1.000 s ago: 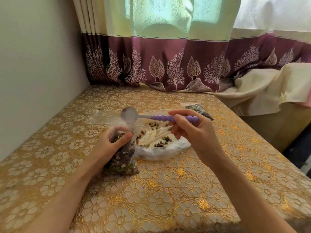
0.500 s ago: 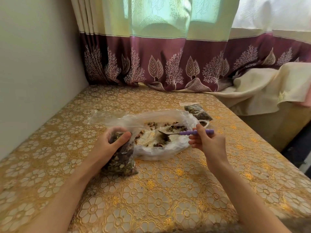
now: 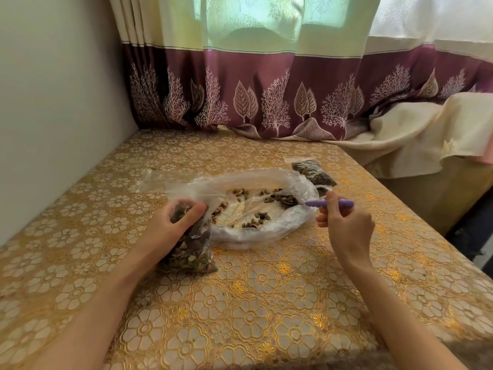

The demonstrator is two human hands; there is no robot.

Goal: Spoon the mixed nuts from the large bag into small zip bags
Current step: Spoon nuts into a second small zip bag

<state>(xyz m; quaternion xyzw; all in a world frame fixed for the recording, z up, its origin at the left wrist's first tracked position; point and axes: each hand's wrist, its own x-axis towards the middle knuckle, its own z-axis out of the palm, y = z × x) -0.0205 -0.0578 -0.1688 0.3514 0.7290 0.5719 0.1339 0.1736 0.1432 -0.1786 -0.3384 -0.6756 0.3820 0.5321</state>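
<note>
The large clear bag [image 3: 298, 222] lies open on the table, with scattered mixed nuts [image 3: 262, 216] on its bottom. My right hand [image 3: 346, 225] pinches the purple handle of a spoon [image 3: 329, 203], whose metal bowl sits low among nuts at the bag's right side. My left hand [image 3: 170, 225] grips the neck of a small zip bag [image 3: 192, 255] that stands nearly full of nuts, just left of the large bag.
A filled small zip bag [image 3: 312, 172] lies behind the large bag at the right. An empty flat zip bag [image 3: 152, 178] lies at the back left. A wall is on the left, a curtain [image 3: 266, 97] behind, and the table edge on the right.
My right hand carried the spoon from above the small bag down and to the right, into the large bag, where its bowl now lies among nuts. My left hand kept its hold.
</note>
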